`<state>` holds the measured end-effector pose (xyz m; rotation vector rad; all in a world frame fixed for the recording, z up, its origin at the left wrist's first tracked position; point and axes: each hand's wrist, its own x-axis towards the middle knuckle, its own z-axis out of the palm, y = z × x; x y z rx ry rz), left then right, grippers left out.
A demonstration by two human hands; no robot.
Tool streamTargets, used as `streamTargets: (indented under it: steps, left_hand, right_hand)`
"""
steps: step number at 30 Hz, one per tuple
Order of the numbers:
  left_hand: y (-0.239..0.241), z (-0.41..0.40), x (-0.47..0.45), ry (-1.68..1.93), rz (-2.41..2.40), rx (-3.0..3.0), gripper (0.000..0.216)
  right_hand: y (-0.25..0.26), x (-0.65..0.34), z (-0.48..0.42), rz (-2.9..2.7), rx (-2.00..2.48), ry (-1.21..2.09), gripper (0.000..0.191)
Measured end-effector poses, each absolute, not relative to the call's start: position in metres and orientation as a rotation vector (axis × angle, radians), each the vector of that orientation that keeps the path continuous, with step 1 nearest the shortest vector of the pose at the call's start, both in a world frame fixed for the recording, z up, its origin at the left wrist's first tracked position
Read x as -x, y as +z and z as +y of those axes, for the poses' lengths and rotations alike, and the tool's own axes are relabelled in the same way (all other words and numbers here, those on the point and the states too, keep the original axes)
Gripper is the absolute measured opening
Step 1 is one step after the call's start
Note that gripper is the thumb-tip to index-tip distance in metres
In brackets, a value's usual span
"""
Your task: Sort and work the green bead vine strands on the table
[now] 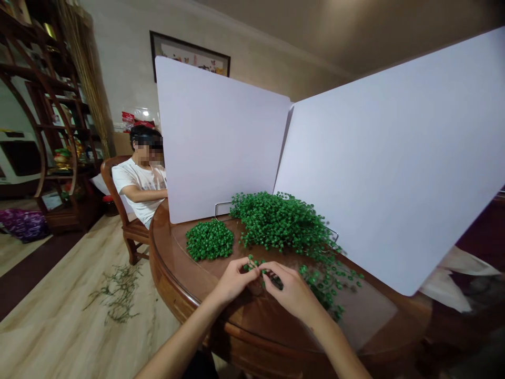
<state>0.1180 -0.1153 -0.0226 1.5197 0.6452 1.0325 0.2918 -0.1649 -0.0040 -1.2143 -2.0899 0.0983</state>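
Observation:
My left hand (236, 279) and my right hand (288, 289) meet above the near part of the table, fingers pinched together. Between their fingertips is a small green sprig (251, 259) with thin stems and round, bead-like heads. Which fingers grip which part is partly hidden. Beyond the hands lies a large heap of similar green sprigs (276, 218), tangled and stemmed. More loose sprigs (331, 281) spread to the right, partly behind my right hand. On the left sits a smaller, compact pile of round green heads (210, 239), with hardly any stems showing.
Two white upright panels (224, 142) stand on the round wooden table (177, 279), behind the heap. Dry stems (118, 295) lie on the floor at left. A person in a white shirt (138, 184) sits on a wooden chair (126, 226) behind the left panel.

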Motion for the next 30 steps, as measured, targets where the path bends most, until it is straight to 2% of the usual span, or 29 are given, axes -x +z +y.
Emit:
streamTargets:
  steps: [7,13,19,27,30]
  left_hand:
    - [-0.021,-0.118,-0.119,0.968,0.688,-1.406,0.036]
    - [-0.018,-0.12,-0.119,1.037,0.763,-1.558,0.029]
    - [-0.02,-0.123,-0.118,1.076,0.964,-1.827,0.022]
    - [-0.016,-0.125,-0.116,1.058,0.835,-1.724,0.023]
    - [-0.016,-0.129,-0.115,0.983,0.805,-1.804,0.023]
  right_hand:
    - [-0.021,-0.284,-0.162,-2.005,1.179,-0.136,0.023]
    - [-0.041,-0.277,-0.158,-1.887,1.259,-0.117,0.018]
    - [-0.041,-0.272,-0.16,-1.805,1.342,-0.038,0.014]
    - [-0.041,-0.262,-0.156,-1.701,1.393,-0.132,0.013]
    - [-0.038,-0.271,-0.147,-1.571,1.385,-0.071,0.016]
